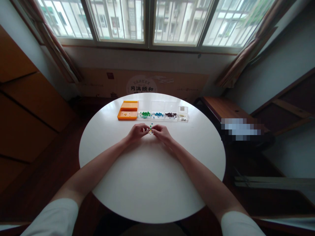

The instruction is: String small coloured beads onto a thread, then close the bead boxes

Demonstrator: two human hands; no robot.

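Note:
At the middle of the round white table (147, 183), my left hand (137, 131) and my right hand (161, 132) meet, fingertips almost touching. Both pinch a small green and yellow piece (151, 128), seemingly a tiny toy building block model; its exact shape is too small to tell. A loose green bit (151, 124) lies just beyond the fingertips. Past my hands stands a row of small open boxes: an orange box (127, 118), then clear ones with green pieces (145, 114), blue pieces (157, 114), dark brown pieces (171, 115) and pale pieces (182, 115).
A printed cardboard panel (98, 82) stands behind the table under the barred window (120, 23). To the right is a wooden bench (219, 105) with a blurred pale item on it. Orange-brown cabinet doors (27, 108) are at the left.

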